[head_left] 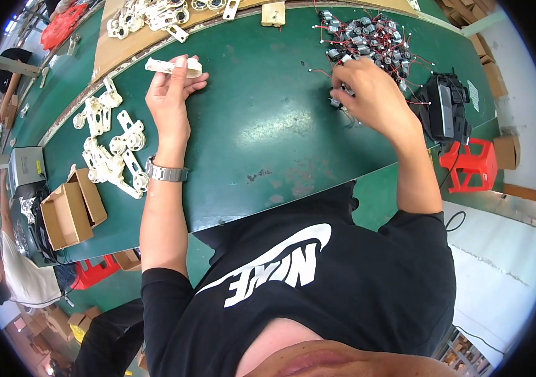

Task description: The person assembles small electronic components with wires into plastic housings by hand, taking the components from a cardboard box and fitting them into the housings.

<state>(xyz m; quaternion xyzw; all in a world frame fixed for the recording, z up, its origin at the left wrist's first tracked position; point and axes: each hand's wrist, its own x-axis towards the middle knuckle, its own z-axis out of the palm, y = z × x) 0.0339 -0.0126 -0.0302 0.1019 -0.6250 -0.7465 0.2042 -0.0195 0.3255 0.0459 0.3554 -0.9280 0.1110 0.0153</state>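
My left hand is raised over the left side of the green table. Its thumb and fingers pinch a white plastic housing with a long flat arm and a rounded end. At the near edge of a heap of small motors with red and black wires is my right hand. Its fingers are curled in, and what they hold, if anything, is hidden. Small metal-and-black parts show just below its fingertips. More white plastic housings lie in loose groups left of my left forearm.
Further white parts cover a brown board at the far left. A small wooden block sits at the far edge. On the right lies a black device with straps; an open cardboard box stands left. Red stools flank the table.
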